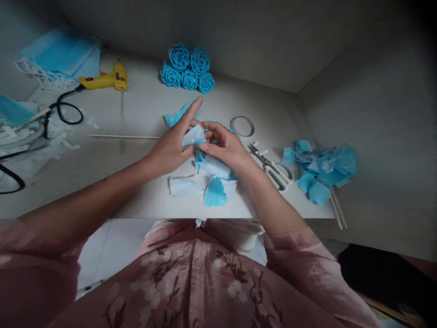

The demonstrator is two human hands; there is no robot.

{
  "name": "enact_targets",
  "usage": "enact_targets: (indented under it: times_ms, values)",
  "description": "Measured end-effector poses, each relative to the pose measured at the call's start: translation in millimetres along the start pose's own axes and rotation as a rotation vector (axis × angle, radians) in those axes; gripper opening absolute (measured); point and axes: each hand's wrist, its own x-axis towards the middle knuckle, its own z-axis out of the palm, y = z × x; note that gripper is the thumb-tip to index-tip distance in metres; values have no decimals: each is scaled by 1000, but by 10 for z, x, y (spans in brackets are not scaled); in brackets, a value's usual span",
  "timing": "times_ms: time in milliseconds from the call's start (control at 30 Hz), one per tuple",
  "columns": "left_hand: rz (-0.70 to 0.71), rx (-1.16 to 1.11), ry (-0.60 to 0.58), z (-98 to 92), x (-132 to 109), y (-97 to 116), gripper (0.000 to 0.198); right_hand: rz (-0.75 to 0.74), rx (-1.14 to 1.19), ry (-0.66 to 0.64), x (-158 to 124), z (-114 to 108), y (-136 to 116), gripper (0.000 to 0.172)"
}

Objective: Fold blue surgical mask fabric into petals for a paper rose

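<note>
Fabric piece (193, 135), white with a blue edge, sits between both hands, raised over the near half of the table (139, 111). Clock is centred on it, 12 pointing away from the wearer.

Step, my read: shaping or folding one piece by hand. Next move calls for a light, steady pinch with the edges lined up; thin stuff, probably creases easily.

Grip: left hand (170, 148) pinches the piece thumb against fingers, index sticking out straight toward 12. Right hand (228, 148) has thumb and curled fingertips nearly closed on the 3 o'clock edge. Exact contact is partly hidden there.

Going out: loose blue piece (215, 192) at 5, white piece (186, 185) at 6, both near the table's front edge. Thin stick (123, 136) at 9. Wire ring (242, 126) just short of 3. Scissors (273, 169) near 4, blades parted a little. Blue heap (321, 166) past them, between 3 and 4. Five blue paper-like roses (189, 68) at 12. Yellow glue gun (109, 81) at 10, masks (63, 52) beyond it.
</note>
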Motion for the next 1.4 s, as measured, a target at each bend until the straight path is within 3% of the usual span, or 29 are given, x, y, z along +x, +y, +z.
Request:
enact_targets:
  times_ms: [100, 233, 300, 367, 433, 1000, 1400]
  values:
    - [-84, -44, 48, 40, -38, 133, 84, 37, 82, 53, 5, 27, 7, 68]
    - [-146, -172, 129, 25, 0, 127, 89, 60, 179, 198, 6, 16, -18, 66]
    - [-234, -249, 112, 0, 30, 91, 70, 54, 226, 261, 10, 2, -39, 65]
    - [-326, -275, 52, -21, 46, 72, 34, 49, 293, 300, 17, -5, -55, 60]
    - [-378, -245, -1, -29, 43, 79, 21, 49, 359, 320, 23, -1, -62, 55]
    - [-391, -255, 153, -19, 44, 160, 26, 80, 315, 235, 17, 34, 13, 56]
    - [-278, -58, 128, -13, 25, 183, 27, 107, 343, 176, -20, 57, -156, 52]
